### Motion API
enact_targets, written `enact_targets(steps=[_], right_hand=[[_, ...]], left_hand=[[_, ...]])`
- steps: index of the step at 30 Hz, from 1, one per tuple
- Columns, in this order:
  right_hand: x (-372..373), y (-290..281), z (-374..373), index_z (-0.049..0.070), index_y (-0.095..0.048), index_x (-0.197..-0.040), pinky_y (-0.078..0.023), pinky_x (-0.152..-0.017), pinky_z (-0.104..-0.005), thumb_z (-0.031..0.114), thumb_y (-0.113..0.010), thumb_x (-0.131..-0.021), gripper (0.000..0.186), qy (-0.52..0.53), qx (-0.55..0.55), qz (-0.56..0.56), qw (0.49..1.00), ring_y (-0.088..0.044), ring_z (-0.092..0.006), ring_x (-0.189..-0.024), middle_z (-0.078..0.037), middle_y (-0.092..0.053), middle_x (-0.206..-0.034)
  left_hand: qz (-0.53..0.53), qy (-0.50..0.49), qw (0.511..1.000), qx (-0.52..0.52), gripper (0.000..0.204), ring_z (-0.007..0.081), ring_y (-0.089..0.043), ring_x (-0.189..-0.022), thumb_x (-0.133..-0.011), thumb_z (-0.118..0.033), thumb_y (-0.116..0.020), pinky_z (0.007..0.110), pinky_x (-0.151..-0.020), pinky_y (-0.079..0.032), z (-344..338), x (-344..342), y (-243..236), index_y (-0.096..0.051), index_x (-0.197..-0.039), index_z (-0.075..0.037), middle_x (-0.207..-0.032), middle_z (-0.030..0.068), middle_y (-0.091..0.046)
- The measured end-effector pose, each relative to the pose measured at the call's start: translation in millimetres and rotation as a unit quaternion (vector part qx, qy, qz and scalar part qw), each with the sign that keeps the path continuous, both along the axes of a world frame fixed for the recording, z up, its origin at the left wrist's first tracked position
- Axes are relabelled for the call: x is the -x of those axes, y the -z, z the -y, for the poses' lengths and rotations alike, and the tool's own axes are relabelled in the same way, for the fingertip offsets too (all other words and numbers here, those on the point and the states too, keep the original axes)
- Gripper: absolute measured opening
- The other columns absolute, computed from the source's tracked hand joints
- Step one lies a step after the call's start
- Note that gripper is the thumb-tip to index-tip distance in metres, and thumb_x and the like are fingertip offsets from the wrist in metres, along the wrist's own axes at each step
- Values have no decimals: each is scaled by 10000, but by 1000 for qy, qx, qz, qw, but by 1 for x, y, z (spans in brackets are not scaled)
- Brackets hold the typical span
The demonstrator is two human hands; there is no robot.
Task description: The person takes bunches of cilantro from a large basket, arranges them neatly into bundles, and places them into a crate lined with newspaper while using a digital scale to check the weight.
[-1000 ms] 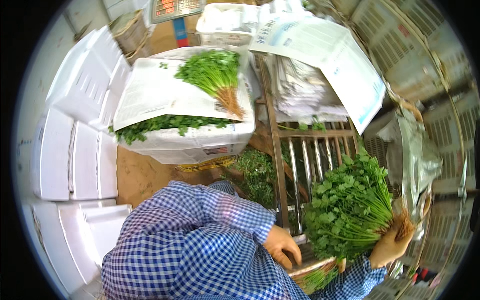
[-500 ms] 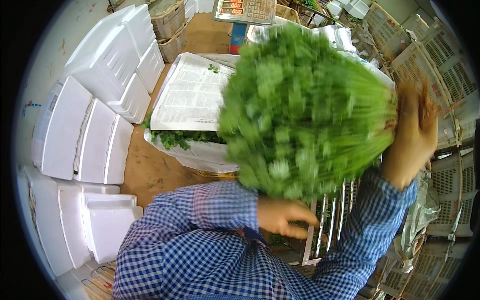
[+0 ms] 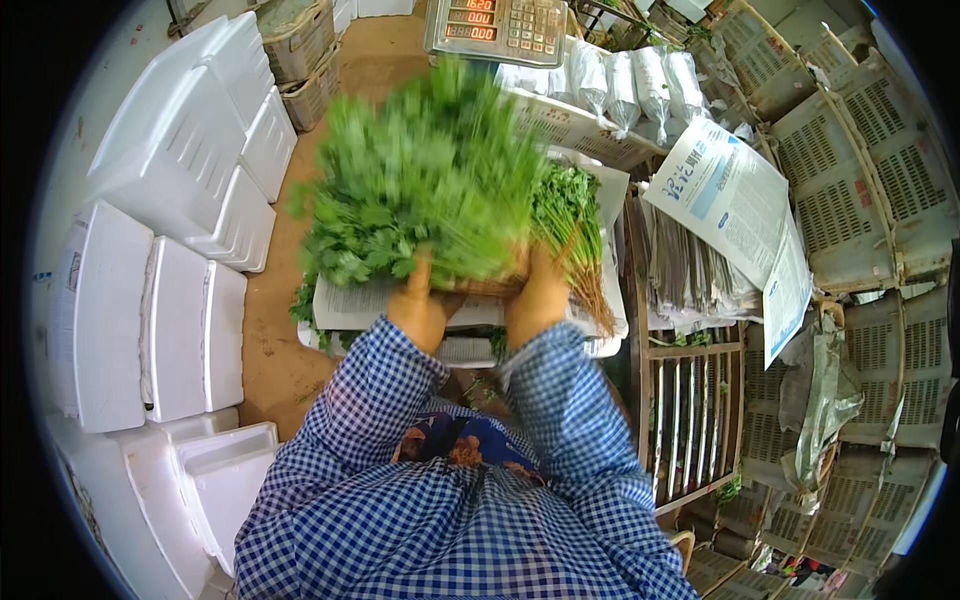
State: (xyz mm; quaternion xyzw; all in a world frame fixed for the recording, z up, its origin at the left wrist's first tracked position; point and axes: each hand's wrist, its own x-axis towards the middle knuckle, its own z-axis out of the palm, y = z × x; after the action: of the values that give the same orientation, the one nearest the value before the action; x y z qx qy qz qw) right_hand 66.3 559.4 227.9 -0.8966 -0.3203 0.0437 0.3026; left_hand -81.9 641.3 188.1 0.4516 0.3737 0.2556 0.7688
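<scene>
My left hand (image 3: 420, 310) and my right hand (image 3: 538, 295) both grip a large leafy coriander bunch (image 3: 420, 180), blurred by motion, over a white newspaper-lined container (image 3: 355, 300). My left hand is at the lower leaves, its thumb pointing up. My right hand is at the root end, its fingers partly hidden. Just right of that bunch, another bunch with reddish-brown roots (image 3: 595, 285) lies on the paper. More green leaves poke out beneath the paper's edge.
A digital scale (image 3: 495, 30) stands at the back, beside a crate of white bagged items (image 3: 620, 90). White foam boxes (image 3: 180, 140) line the left. On the right are a newspaper stack (image 3: 685, 280), loose sheets (image 3: 720, 200), a slatted rack (image 3: 690, 430) and stacked plastic crates (image 3: 830, 190).
The bunch swung up from the rack on the right and leftward onto the papered container. My left hand moved up from waist level to grip it alongside my right hand.
</scene>
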Motion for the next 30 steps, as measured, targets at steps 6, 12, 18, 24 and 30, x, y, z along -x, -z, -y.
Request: enact_targets(steps=[6,12,18,24,30], right_hand=[[5,68,66,-75,-559,-1306,-621,-817,-418,320,-603,-1015,492,-59,-25,-230,971,-689,-341,-1056,-235,-671,-1201],[-48,-12,102,-57,-546,-1361,-604,-747,-337,270,-596,-1022,474,24,-2,-622,783,-732,-241,-930,-188,-723,-1092],[-118,-11,92,-28,-592,-1326,-589,-715,-294,297,-561,-1051,426,-45,-56,-417,906,-716,-175,-837,-152,-729,-1078],[-75,42,-19,-82,-431,-1468,-395,-1144,-453,474,-599,-993,751,-170,-25,-265,949,-497,-420,-1350,-318,-509,-1441],[-111,43,-29,-90,-512,-1391,-418,-1123,-476,518,-590,-974,742,-294,20,-155,943,-485,-441,-1351,-320,-475,-1471]], left_hand=[[-366,180,839,-360,760,284,-598,-1222,-854,-194,-814,377,-1036,-522,7,0,56,-438,-1502,-63,-1380,178,-583],[-64,-253,919,296,709,342,-548,-1265,-888,-269,-793,473,-1024,-524,-7,-16,28,-450,-1431,32,-1391,215,-554],[-73,-323,908,258,607,357,-615,-1150,-889,-261,-792,509,-900,-588,6,-26,33,-515,-1369,-12,-1338,194,-596],[-73,-341,914,206,574,345,-669,-1060,-901,-180,-772,459,-839,-620,10,-39,26,-475,-1327,66,-1245,238,-632],[-184,-275,935,125,673,370,-693,-992,-880,-166,-795,447,-831,-617,-4,-31,40,-435,-1337,174,-1247,291,-622]])
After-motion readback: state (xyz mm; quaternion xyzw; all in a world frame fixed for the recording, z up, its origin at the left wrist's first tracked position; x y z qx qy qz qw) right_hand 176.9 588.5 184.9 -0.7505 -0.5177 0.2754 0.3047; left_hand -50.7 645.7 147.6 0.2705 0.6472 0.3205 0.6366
